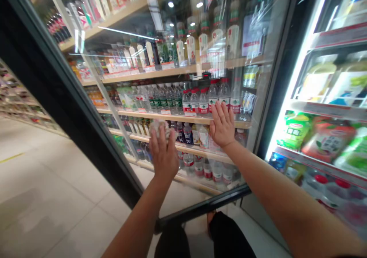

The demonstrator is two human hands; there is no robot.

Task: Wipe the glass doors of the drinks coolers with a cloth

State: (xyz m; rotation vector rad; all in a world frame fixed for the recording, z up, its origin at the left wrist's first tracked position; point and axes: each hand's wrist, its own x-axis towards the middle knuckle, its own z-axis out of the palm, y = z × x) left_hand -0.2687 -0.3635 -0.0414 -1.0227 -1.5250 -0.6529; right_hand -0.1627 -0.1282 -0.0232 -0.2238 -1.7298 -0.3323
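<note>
A swung-out glass cooler door [177,97] fills the middle of the view, with reflected shelves of bottles showing in it. My left hand [163,153] presses a crumpled pale cloth [159,128] against the lower glass, fingers held round it. My right hand [222,124] lies flat on the glass to the right, fingers spread and holding nothing. Both arms reach forward from the bottom edge.
The door's dark frame [57,93] runs diagonally at the left. On the right, lit cooler shelves [321,135] hold green and red drink packs. Pale floor tiles [43,189] stretch to the left. Dark trousers [206,239] show below the door.
</note>
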